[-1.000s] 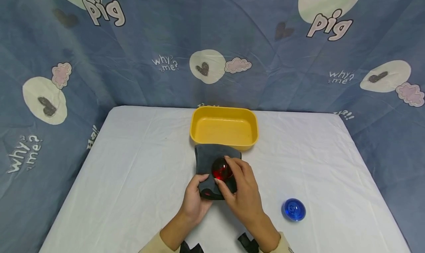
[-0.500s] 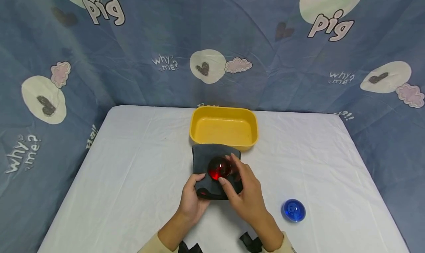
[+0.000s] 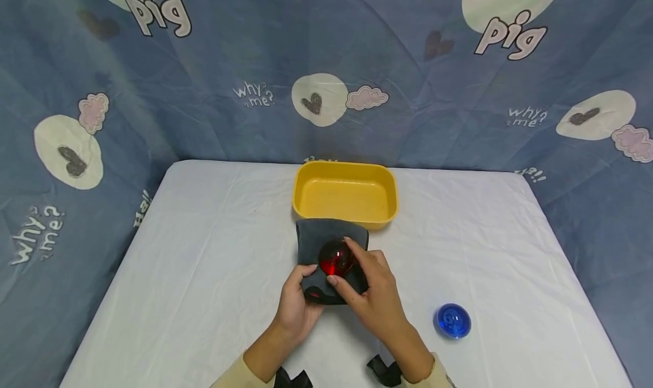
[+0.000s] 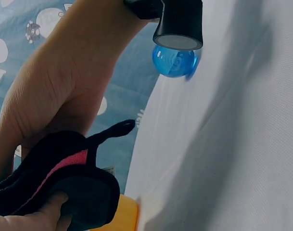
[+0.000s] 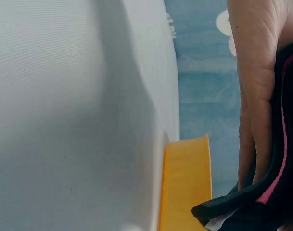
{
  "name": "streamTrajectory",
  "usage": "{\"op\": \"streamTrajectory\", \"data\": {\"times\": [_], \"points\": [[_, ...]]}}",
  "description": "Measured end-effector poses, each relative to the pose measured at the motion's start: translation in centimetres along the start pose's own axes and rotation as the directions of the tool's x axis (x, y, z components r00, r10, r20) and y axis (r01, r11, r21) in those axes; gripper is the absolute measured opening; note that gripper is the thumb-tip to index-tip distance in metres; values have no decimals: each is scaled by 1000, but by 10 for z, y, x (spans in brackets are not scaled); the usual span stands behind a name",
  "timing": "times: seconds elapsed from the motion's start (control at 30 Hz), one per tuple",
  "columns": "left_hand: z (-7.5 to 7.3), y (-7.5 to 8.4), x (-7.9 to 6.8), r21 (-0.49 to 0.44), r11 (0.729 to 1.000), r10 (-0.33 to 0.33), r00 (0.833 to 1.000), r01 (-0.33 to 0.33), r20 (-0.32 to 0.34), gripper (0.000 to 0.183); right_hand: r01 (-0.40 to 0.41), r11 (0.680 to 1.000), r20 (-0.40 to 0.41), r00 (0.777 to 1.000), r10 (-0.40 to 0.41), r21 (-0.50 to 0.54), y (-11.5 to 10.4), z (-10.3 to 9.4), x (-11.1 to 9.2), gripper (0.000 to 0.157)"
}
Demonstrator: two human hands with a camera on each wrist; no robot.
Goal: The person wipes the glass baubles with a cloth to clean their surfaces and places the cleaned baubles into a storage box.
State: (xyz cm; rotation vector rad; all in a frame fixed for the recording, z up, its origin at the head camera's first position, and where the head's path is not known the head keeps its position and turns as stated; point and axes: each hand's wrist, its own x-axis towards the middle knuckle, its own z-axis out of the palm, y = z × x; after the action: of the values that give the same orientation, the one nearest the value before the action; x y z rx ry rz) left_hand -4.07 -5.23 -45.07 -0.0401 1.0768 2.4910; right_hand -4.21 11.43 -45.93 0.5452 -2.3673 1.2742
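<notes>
My left hand grips the lower left edge of a dark grey folded cloth piece, thumb on top and the other fingers beneath it. Pink lining and a small loop show on the cloth in the left wrist view. A clear red ball lies against the cloth's upper face. My right hand pinches this ball from the right between thumb and index finger. In the right wrist view the left hand's fingers pass under the cloth; the ball is hidden there.
A yellow rectangular tray stands just behind the cloth. To the right of my right hand a clear blue ball rests on the white-covered table. A blue patterned curtain hangs behind the table.
The red ball and cloth have shifted slightly left. My right thumb and index finger loosened about the ball half a second ago and have closed on it again. The blue ball stays put.
</notes>
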Motion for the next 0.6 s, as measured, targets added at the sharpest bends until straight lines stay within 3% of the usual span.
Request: {"op": "streamTrajectory", "data": {"times": [0.37, 0.6], "points": [[-2, 4, 3, 49, 999, -14, 1000, 14, -6, 63, 136, 988, 32, 991, -134, -72, 2, 1, 2, 62], [-5, 5, 4, 66, 998, -8, 1000, 8, 0, 62, 178, 974, 84, 982, -168, -142, 3, -1, 1, 60]]}}
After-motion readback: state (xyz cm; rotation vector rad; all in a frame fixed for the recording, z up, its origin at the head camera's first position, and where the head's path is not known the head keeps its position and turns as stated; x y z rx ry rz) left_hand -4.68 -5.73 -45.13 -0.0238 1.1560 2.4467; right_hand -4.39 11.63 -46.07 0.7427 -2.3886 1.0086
